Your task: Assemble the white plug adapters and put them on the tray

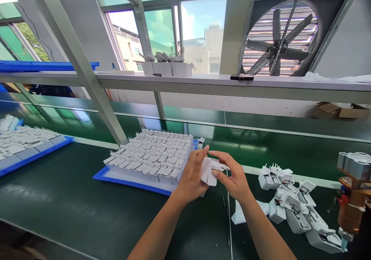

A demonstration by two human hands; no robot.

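A small white plastic housing (208, 172) is held up between my two hands over the green bench. My left hand (189, 175) wraps round its left side, with the thumb and fingers closed on it. From the right, my right hand (233, 177) pinches a small white plastic part (218, 166) at the housing's right edge. Whether the two pieces are joined, I cannot tell. Just left of my hands stands a blue tray (130, 182) with rows of similar white housings (158, 152).
Several opened white housings with wires (290, 202) lie to the right, beside a white sheet (239, 213). An orange-brown machine part (349, 209) stands at the far right. Another loaded blue tray (37, 155) is at left. A slanted metal post (87, 70) and a shelf (185, 83) cross above.
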